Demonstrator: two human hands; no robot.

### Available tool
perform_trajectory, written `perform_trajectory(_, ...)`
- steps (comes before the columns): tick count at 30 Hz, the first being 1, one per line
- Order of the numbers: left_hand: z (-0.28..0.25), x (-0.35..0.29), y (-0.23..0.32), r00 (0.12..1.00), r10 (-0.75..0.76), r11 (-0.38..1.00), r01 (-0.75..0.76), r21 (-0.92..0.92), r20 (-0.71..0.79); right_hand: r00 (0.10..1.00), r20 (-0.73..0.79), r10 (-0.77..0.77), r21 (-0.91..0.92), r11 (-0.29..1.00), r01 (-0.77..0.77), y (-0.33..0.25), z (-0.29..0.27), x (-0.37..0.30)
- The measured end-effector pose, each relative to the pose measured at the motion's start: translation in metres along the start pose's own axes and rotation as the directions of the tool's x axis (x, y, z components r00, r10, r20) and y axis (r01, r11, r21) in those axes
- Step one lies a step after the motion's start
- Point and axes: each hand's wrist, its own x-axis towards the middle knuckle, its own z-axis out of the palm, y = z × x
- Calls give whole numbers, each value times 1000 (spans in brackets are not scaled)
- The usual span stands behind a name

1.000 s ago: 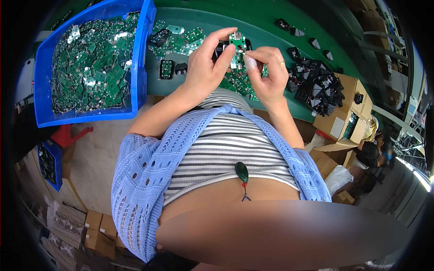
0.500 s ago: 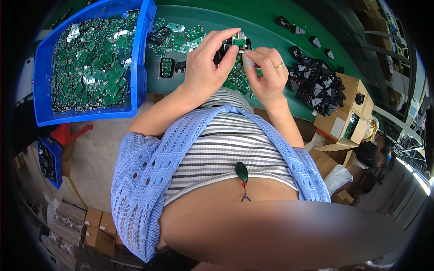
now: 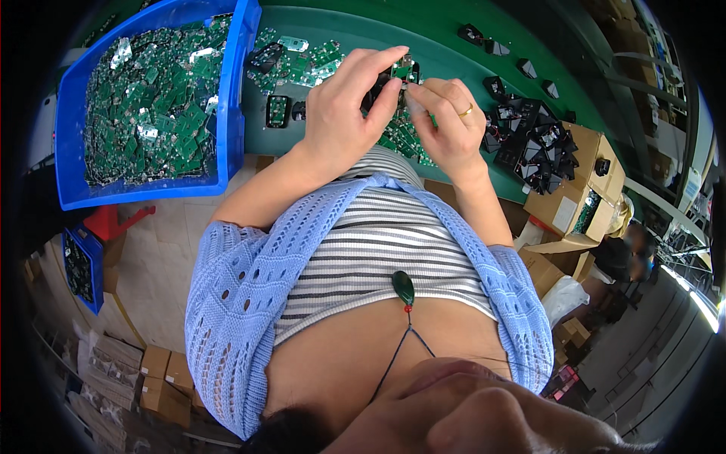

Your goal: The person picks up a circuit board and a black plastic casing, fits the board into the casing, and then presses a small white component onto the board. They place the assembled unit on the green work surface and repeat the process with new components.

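Note:
Between my hands, over the green bench, is a small green circuit board with metal parts on it. My left hand is closed around its left side, thumb and index finger gripping the board. A black plastic piece shows partly behind those fingers. My right hand, wearing a ring, is pinched just below the board's right end; what its fingertips hold is too small to make out. Loose green boards lie under and between the hands. Left of my left hand rests a black casing with a green board inside.
A blue bin heaped with green boards stands at the left. More boards are scattered at the bench's back. Black casings pile up at the right, beside a cardboard box. Several black pieces sit toward the far right.
The board between my hands has tilted a little, and my right hand has shifted slightly. Both hands stay in about the same place.

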Motion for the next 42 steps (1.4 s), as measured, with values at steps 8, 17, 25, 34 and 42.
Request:
perform_trajectory(8, 5, -2, -7, 999, 29, 999, -30, -45, -23, 998, -55, -19, 25, 999, 20, 6, 6, -8)
perform_trajectory(17, 3, -4, 0, 991, -109, 976, 120, -180, 72, 665, 269, 697, 690, 342, -638, -19, 3, -9)
perform_trajectory(25, 10, -6, -3, 994, -92, 991, 96, -90, 51, 702, 193, 685, 681, 422, -598, -15, 15, -8)
perform_trajectory(34, 13, -13, -21, 985, -172, 968, 175, -181, 29, 592, 300, 748, 738, 210, -641, -15, 15, -15)
perform_trajectory(42, -8, -16, -37, 837, -377, 879, 458, -132, 396, 618, 292, 730, 772, 202, -603, -17, 2, -20)
